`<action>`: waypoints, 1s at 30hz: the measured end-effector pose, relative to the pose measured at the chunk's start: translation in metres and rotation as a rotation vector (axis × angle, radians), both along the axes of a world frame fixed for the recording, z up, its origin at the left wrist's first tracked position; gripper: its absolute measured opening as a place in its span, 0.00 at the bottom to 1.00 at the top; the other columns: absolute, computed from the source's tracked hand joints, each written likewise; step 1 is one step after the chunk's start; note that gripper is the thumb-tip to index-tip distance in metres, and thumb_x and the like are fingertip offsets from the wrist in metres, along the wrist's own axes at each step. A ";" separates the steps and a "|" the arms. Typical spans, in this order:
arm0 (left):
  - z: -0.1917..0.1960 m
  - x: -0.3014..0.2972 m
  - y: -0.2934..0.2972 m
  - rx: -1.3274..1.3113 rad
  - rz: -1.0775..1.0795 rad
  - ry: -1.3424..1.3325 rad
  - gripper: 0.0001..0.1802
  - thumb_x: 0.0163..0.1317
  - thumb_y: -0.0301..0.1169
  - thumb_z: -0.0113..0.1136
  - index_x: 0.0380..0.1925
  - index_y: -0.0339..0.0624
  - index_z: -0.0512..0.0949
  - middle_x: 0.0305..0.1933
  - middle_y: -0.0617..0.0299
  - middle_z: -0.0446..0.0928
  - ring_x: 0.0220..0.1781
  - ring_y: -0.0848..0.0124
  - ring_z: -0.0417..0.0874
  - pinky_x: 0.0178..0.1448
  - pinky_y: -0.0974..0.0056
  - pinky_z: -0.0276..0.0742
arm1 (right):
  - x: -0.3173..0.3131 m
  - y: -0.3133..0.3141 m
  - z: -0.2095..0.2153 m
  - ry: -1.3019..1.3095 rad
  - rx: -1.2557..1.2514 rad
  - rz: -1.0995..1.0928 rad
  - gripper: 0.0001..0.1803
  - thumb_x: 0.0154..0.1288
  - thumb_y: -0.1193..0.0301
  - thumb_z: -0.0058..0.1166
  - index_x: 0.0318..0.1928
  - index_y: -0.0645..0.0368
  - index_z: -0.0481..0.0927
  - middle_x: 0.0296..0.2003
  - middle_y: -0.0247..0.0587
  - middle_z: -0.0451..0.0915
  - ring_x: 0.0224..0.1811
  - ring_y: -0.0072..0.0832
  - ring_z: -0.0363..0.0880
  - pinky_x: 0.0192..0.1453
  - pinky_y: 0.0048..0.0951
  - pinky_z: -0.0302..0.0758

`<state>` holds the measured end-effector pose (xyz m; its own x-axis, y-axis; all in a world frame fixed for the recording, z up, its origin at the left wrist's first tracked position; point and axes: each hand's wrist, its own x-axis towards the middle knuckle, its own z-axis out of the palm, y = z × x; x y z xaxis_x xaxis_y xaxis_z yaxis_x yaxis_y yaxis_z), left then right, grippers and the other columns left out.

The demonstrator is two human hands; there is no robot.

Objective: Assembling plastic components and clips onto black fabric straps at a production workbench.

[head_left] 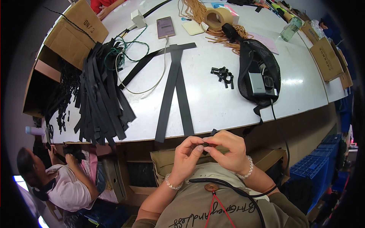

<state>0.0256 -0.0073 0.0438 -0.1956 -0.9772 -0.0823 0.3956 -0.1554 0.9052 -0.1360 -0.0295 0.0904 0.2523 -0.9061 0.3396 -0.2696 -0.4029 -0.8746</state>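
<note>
Just beyond the table's near edge, my left hand (187,155) and my right hand (231,150) meet in front of my body. Both pinch a small black piece (205,144) between thumb and fingertips; the fingers cover most of it, so its exact kind is hard to make out. A short black tab (213,132) sticks up by the right fingers. Past the hands, two flat black straps (173,87) lie crossed at the top, spreading toward the near edge. Small black plastic fittings (223,76) sit in a loose pile on the white table (207,102).
At left, a thick bundle of black straps (100,95) hangs over the edge beside a cardboard box (78,32). A phone (165,27) on a cable, a tape roll (219,19), tan cords and a black mesh bag (249,49) holding a power bank lie farther off. A co-worker (62,178) sits at left.
</note>
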 end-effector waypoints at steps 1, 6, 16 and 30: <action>-0.002 0.001 0.000 0.036 -0.043 -0.023 0.05 0.63 0.23 0.55 0.39 0.35 0.74 0.37 0.67 0.76 0.41 0.81 0.74 0.48 0.74 0.71 | 0.000 0.000 0.000 0.000 0.002 0.000 0.14 0.47 0.82 0.62 0.39 0.63 0.82 0.28 0.41 0.79 0.27 0.26 0.78 0.32 0.22 0.74; 0.001 0.000 0.003 0.136 -0.126 0.075 0.06 0.64 0.25 0.55 0.40 0.36 0.75 0.38 0.68 0.77 0.41 0.83 0.74 0.45 0.76 0.70 | -0.013 -0.010 -0.003 0.054 0.119 0.170 0.11 0.55 0.82 0.53 0.41 0.64 0.79 0.31 0.41 0.75 0.27 0.26 0.76 0.32 0.23 0.73; 0.016 0.004 0.002 0.278 -0.221 0.084 0.06 0.62 0.26 0.58 0.36 0.34 0.78 0.31 0.62 0.80 0.33 0.80 0.79 0.38 0.76 0.75 | -0.018 -0.018 -0.002 -0.023 0.117 0.243 0.13 0.50 0.87 0.52 0.37 0.63 0.81 0.40 0.45 0.79 0.33 0.28 0.79 0.39 0.23 0.75; 0.023 0.012 -0.002 0.282 -0.279 0.038 0.07 0.61 0.26 0.59 0.36 0.34 0.80 0.31 0.62 0.80 0.30 0.81 0.76 0.34 0.76 0.72 | -0.007 0.005 -0.014 -0.072 0.087 0.045 0.10 0.51 0.86 0.53 0.35 0.65 0.80 0.32 0.44 0.80 0.28 0.29 0.80 0.32 0.23 0.76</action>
<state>0.0372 -0.0096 0.0668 -0.4588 -0.8260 -0.3273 0.3352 -0.5021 0.7972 -0.1430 -0.0245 0.0764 0.2717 -0.9210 0.2792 -0.1885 -0.3354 -0.9230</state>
